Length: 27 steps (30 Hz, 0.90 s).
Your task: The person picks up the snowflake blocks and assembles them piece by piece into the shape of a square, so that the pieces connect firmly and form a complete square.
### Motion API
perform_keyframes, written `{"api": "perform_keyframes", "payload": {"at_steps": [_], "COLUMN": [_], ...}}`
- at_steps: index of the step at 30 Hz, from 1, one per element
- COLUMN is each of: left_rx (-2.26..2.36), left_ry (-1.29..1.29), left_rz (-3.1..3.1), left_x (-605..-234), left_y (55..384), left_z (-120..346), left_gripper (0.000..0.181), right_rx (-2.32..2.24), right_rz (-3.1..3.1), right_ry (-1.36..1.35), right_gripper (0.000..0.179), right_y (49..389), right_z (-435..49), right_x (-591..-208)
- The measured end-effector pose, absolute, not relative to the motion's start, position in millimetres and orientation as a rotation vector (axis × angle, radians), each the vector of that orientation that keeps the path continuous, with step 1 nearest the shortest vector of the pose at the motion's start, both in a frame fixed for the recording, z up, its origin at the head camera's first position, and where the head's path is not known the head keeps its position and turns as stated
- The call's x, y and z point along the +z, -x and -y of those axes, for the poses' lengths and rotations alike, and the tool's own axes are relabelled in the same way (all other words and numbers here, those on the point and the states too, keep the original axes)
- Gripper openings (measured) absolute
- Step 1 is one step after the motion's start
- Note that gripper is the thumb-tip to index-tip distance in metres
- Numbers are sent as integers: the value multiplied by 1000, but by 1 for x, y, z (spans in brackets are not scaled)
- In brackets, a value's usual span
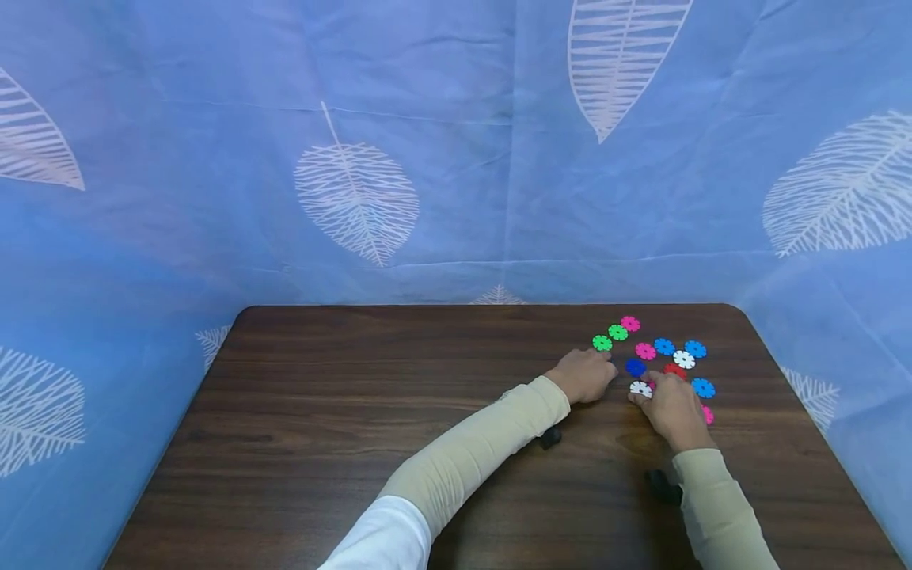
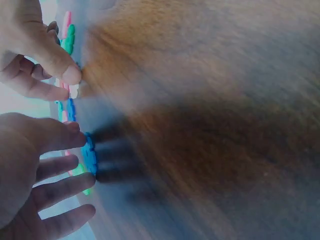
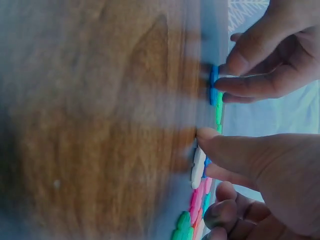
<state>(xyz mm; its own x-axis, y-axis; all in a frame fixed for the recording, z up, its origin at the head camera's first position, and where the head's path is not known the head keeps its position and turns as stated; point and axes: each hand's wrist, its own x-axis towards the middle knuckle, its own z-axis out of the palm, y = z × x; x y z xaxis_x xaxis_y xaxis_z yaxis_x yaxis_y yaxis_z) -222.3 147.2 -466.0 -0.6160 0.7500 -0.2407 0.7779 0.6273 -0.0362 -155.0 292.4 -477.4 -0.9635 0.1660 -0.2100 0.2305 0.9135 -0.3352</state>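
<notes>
My left hand [image 1: 583,375] hovers low over the table beside a dark blue notched disc [image 1: 636,367]. In the left wrist view its fingers spread loosely around a blue disc [image 2: 90,155], the fingertips close to its edge. My right hand [image 1: 673,408] lies among the discs, its thumb and index finger at opposite sides of a white notched disc [image 1: 640,389]. From the right wrist view, the thumb meets one end of that white disc [image 3: 198,167]. A pink disc beneath the right hand is partly hidden, and a red disc [image 1: 674,370] sits by its knuckles.
Two green discs [image 1: 602,343] and a pink disc [image 1: 630,323] lie near the back edge. Light blue discs [image 1: 696,348] and another white disc [image 1: 684,359] are to the right. The brown table [image 1: 321,443] meets a blue leaf-patterned cloth [image 1: 456,198].
</notes>
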Motion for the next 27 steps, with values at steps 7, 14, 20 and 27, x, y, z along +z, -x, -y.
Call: {"api": "perform_keyframes", "payload": {"at_steps": [7, 14, 20, 27], "left_rx": [-354, -389, -325, -135], "left_ry": [-1301, -1302, -1286, -1317], "left_rz": [-2710, -2735, -2717, -2696], "left_x": [-474, -476, -476, -472], "left_y": [220, 220, 219, 217], "left_z": [-147, -143, -138, -133], "left_gripper": [31, 31, 32, 33], "right_rx": [-465, -541, -629, -712], "right_rz": [-2934, -2978, -3013, -3068], "right_ry": [-263, -255, -303, -315], "right_gripper": [46, 38, 32, 27], "right_y": [153, 152, 148, 146], "right_z": [-294, -295, -291, -285], "right_x": [-478, -478, -482, -481]}}
